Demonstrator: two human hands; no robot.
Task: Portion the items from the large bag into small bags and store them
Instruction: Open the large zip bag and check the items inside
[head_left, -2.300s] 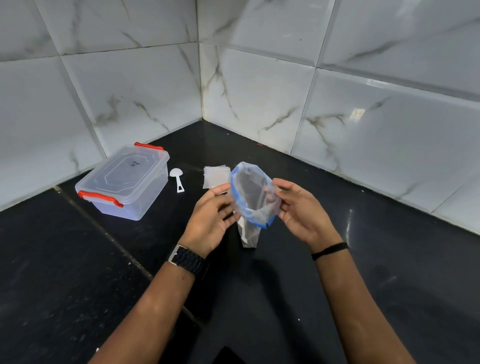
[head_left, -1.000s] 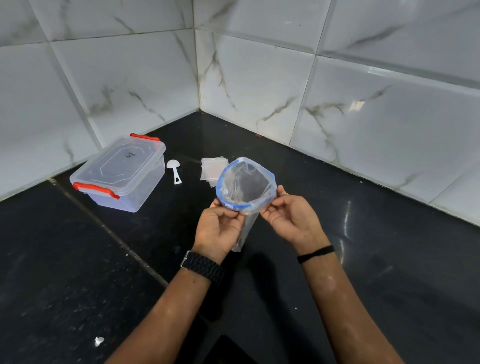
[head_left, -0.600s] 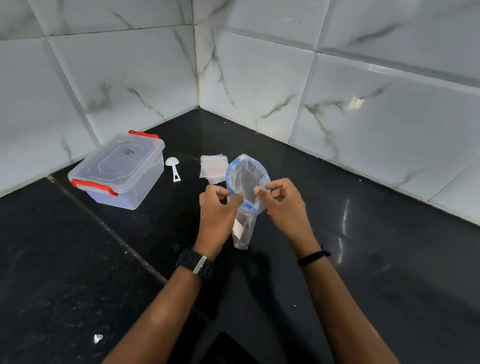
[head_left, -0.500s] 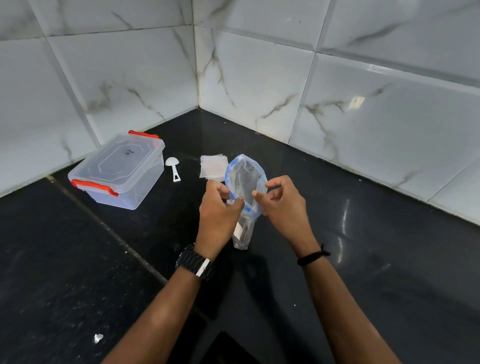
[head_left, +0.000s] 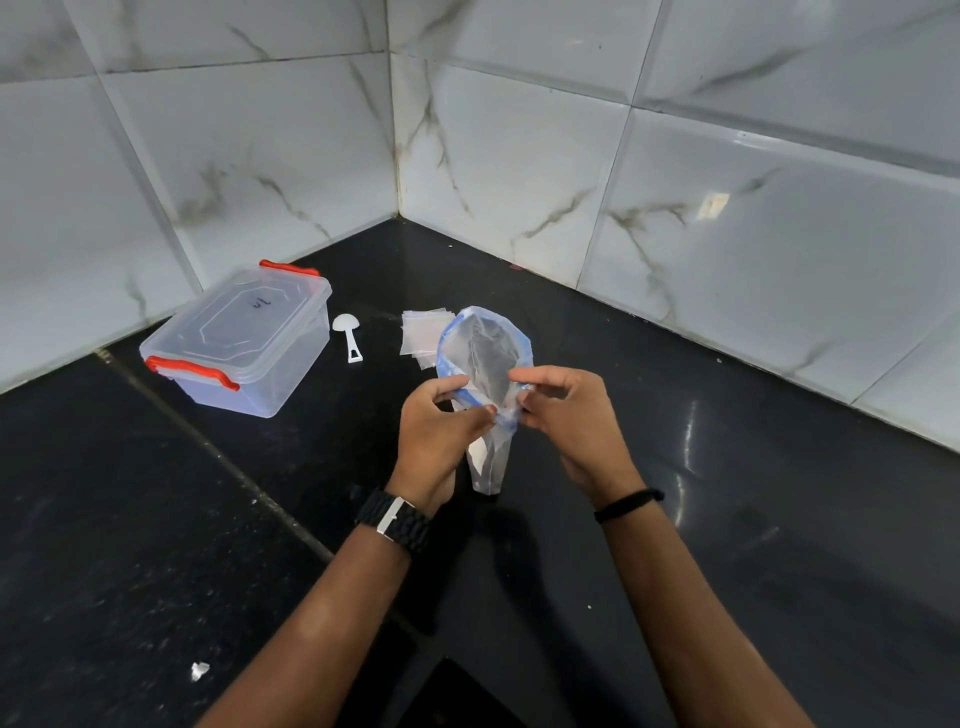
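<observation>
I saw both hands held over a black stone bench (head_left: 156, 519) in a corner of white marbled wall tiles (head_left: 519, 156). The left hand (head_left: 436, 434) and right hand (head_left: 571, 421) each pinched the near rim of a clear plastic zip bag (head_left: 485, 358) with a blue seal strip, fingers curled tight on the plastic. The bag stood upright between the hands, its mouth gaping open, its narrow bottom near the bench. It looked thin, crinkled and see-through; I could not tell what was inside. Just behind it lay a stack of small clear bags (head_left: 421, 338). Left of those lay a white scoop (head_left: 347, 335), then a lidded clear storage box (head_left: 239, 340) with red latches.
</observation>
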